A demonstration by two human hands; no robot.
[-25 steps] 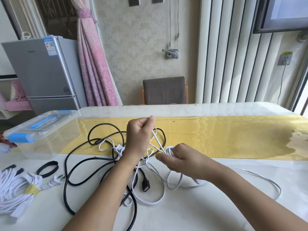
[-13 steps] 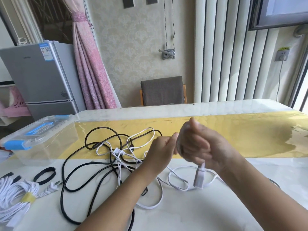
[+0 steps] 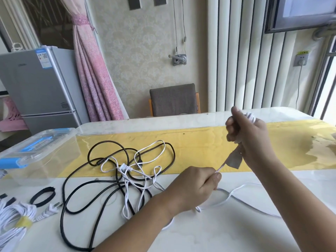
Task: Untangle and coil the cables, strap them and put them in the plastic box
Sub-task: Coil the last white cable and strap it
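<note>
Two hands: apart; left hand (image 3: 196,186) pinches white cable (image 3: 220,167), right hand (image 3: 251,137) grips its coiled end higher up.
White cable: rest on surface (image 3: 227,233), tangled with black cable (image 3: 107,141).
Plastic box (image 3: 41,160): far left.

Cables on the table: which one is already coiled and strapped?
The white bundle at the far left edge, bound by a yellow band. The black cable and the thin white cable lie loose and tangled in the middle.

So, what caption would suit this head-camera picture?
Left hand and right hand stretch a white cable away from the tangled cables.
</note>
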